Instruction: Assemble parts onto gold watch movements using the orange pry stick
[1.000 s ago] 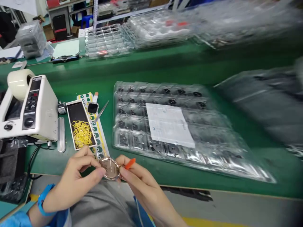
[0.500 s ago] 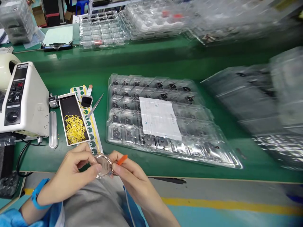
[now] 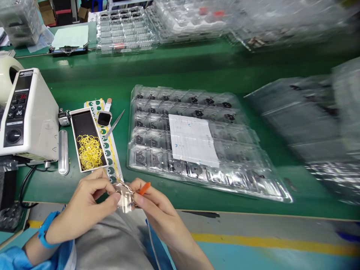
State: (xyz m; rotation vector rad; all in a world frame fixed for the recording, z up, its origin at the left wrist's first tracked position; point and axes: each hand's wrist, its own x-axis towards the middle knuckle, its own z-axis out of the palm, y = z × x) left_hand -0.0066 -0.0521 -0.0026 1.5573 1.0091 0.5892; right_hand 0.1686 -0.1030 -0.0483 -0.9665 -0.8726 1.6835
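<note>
A round watch case with a rose-gold rim is between my hands, just over the bench's front edge. Light glares off its flat face. My left hand pinches its left edge with thumb and forefinger. At the opposite edge, my right hand grips it between thumb and fingers. An orange strip sticks up from my right fingers; its lower end is hidden. Beyond my left hand lies a white-rimmed box holding yellow rings, beside a sticker sheet.
Tweezers and a square-faced watch lie by the sheet. A clear compartment tray with dark parts and a paper spans the middle. At left stands a white control unit; more plastic trays lie right.
The watch case has tilted slightly, so its face now reflects bright light. Both hands keep their hold on it. The bench view has shifted a little with the camera.
</note>
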